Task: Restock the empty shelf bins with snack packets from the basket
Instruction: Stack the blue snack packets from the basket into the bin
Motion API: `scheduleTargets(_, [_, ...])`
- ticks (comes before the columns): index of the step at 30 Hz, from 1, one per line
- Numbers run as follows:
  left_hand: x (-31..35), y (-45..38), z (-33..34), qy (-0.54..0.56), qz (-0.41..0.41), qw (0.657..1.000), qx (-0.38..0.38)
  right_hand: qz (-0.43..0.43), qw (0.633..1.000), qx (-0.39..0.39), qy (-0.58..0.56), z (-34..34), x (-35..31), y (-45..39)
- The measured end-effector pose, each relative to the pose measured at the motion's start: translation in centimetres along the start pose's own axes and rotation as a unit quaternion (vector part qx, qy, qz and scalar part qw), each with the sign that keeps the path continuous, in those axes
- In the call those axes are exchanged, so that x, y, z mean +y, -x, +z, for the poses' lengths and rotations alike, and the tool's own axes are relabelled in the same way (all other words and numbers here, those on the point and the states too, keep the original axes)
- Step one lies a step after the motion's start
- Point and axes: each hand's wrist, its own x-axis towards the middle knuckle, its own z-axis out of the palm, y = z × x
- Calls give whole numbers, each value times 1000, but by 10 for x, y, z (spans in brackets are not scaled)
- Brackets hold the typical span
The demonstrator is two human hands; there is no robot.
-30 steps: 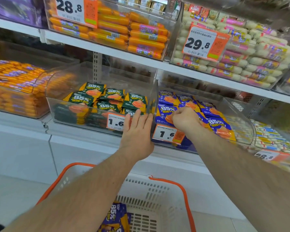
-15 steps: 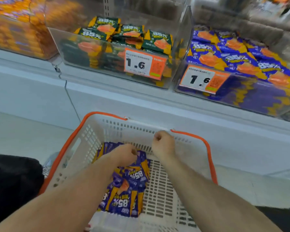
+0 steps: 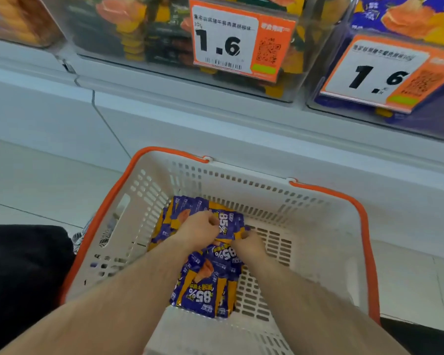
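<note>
A white basket [image 3: 313, 226] with orange handles stands on the floor below the shelf. Several purple and yellow snack packets [image 3: 203, 288] marked 85% lie in a pile on its left side. Both hands are down inside the basket on the pile. My left hand [image 3: 198, 230] curls its fingers round the top purple packet [image 3: 228, 225]. My right hand [image 3: 249, 243] pinches the same packet's lower right edge. Above, a clear bin of purple packets [image 3: 405, 19] sits at the upper right and a clear bin of green packets [image 3: 149, 29] at the upper middle.
Price tags reading 1.6 hang on the green bin [image 3: 241, 39] and the purple bin [image 3: 387, 75]. A bin of orange items [image 3: 16, 19] is at the upper left. The white shelf base [image 3: 215, 119] runs behind the basket. A dark shape [image 3: 23, 272] lies left of the basket.
Both hands came down from the shelf bins into the basket. My left hand now grips the top purple packet, and my right hand has moved onto its edge. The view has tilted downward.
</note>
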Motion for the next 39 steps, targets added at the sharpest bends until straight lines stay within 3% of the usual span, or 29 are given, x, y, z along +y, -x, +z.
scheduleTargets(4, [-6, -5, 3, -6, -5, 1000, -4, 48, 997, 33, -41, 15, 9, -14])
scheduleTargets(8, [-9, -3, 4, -35, 1, 999, -11, 49, 999, 7, 6, 15, 14, -22])
scheduleTargets(15, [0, 4, 3, -32, 8, 999, -19, 71, 996, 50, -23, -19, 21, -6])
scheduleTargets(20, [14, 14, 0, -17, 27, 999, -17, 20, 995, 97, -26, -59, 16, 19])
scheduleTargets(24, [41, 26, -6, -34, 95, 995, -5, -50, 991, 86, 87, -91, -12, 41])
scheduleTargets(26, [57, 35, -11, -40, 135, 990, 10, -108, 969, 44, 216, -108, -37, 56])
scheduleTargets(29, [80, 51, -20, -41, 159, 986, 0, -177, 901, -11, 396, -135, -84, 98])
scheduleTargets(31, [94, 64, -24, -42, 181, 982, -38, -207, 857, -11, 472, -153, -114, 129])
scheduleTargets(33, [108, 80, -27, -25, 209, 976, -56, -234, 837, 1, 495, -168, -137, 156])
scheduleTargets(36, [125, 98, -34, 2, 251, 968, 1, -304, 828, 100, 460, -184, -149, 178])
scheduleTargets(39, [139, 112, -40, 137, 268, 952, 48, -404, 795, 350, 287, -199, -143, 192])
